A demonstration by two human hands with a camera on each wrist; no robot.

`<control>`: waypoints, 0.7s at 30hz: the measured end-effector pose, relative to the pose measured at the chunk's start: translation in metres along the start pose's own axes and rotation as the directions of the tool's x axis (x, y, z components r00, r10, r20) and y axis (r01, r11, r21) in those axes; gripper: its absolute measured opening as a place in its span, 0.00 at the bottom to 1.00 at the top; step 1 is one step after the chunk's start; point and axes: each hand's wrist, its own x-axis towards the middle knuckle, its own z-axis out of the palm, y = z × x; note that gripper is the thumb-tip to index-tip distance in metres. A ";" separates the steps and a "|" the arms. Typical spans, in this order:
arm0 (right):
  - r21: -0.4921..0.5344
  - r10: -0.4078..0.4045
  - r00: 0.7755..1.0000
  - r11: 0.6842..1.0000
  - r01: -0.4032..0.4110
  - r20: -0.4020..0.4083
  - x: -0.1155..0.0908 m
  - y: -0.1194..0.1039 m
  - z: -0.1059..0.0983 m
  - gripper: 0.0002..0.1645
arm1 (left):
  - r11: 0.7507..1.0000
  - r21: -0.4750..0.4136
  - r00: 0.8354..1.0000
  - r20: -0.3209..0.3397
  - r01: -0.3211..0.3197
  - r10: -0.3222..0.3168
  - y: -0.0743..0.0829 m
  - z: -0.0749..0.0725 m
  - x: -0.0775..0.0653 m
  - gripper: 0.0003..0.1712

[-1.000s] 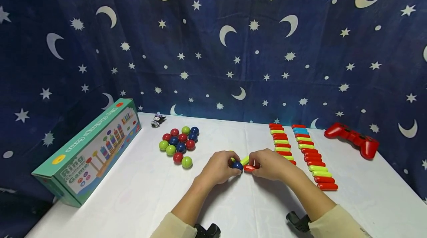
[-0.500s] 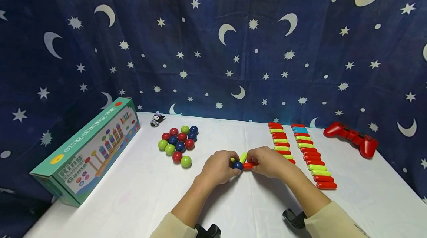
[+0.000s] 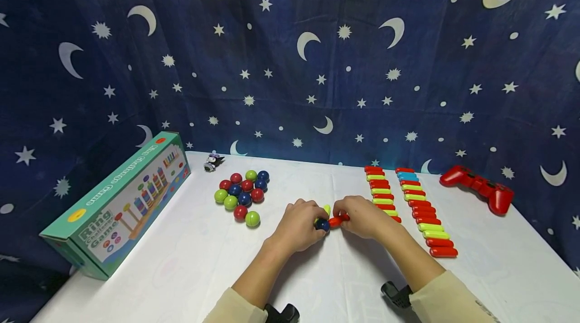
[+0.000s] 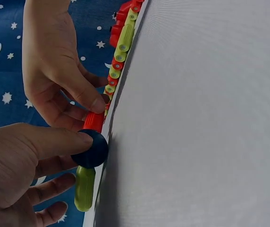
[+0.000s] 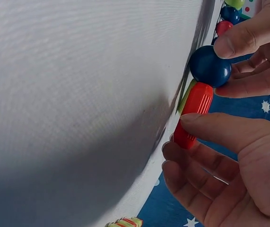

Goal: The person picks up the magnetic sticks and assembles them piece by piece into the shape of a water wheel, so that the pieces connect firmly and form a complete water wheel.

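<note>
In the head view my left hand (image 3: 296, 226) pinches a dark blue ball (image 3: 322, 225) between thumb and fingers, low over the white table. Opposite it, my right hand (image 3: 362, 216) holds a red ridged rod (image 3: 338, 220) by its outer end; the rod's inner end meets the ball. A yellow-green rod (image 3: 327, 209) shows behind the ball, partly covered by the hands. From the left wrist, another stretch of green rod (image 4: 84, 189) extends from the ball, on the side away from the red rod. The right wrist view shows thumb and fingertips around the red rod (image 5: 197, 106).
Left of the hands lies a cluster of red, blue and green balls (image 3: 244, 198). Two columns of short coloured rods (image 3: 423, 212) run along the right, beside a red game controller (image 3: 478, 188). A green game box (image 3: 122, 202) and a small figurine (image 3: 213, 162) stand left.
The red rod has tilted, its outer end now further from me. The yellow-green rod behind the ball has swung leftward. Both hands keep their hold, with the right hand shifted slightly left and away.
</note>
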 end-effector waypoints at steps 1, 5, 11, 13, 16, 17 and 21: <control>0.002 -0.001 1.000 1.000 0.001 -0.001 0.000 0.000 0.000 0.11 | 1.000 0.005 1.000 0.001 -0.002 0.002 0.000 0.000 0.000 0.13; 0.005 -0.007 1.000 1.000 0.007 -0.002 0.001 -0.001 0.000 0.11 | 1.000 0.016 1.000 -0.005 -0.007 0.007 -0.001 0.000 0.000 0.13; 0.035 0.002 1.000 0.999 -0.002 -0.016 -0.003 0.003 -0.006 0.12 | 1.000 0.027 1.000 -0.004 -0.010 0.010 -0.001 0.000 0.001 0.11; 0.055 0.019 1.000 0.998 -0.018 -0.021 -0.006 0.006 -0.010 0.13 | 1.000 0.027 1.000 0.000 -0.009 0.009 -0.001 0.000 0.002 0.11; 0.085 0.061 0.998 0.995 -0.060 -0.015 -0.014 0.013 -0.017 0.15 | 1.000 0.026 1.000 0.011 0.001 -0.002 0.000 0.000 0.002 0.11; 0.090 0.070 0.997 0.994 -0.069 -0.014 -0.017 0.015 -0.019 0.15 | 1.000 0.023 1.000 0.015 0.006 -0.006 0.001 0.000 0.002 0.11; 0.084 0.115 0.993 0.990 -0.114 -0.007 -0.030 0.023 -0.029 0.15 | 1.000 0.016 1.000 0.022 0.021 -0.021 0.003 0.001 0.002 0.12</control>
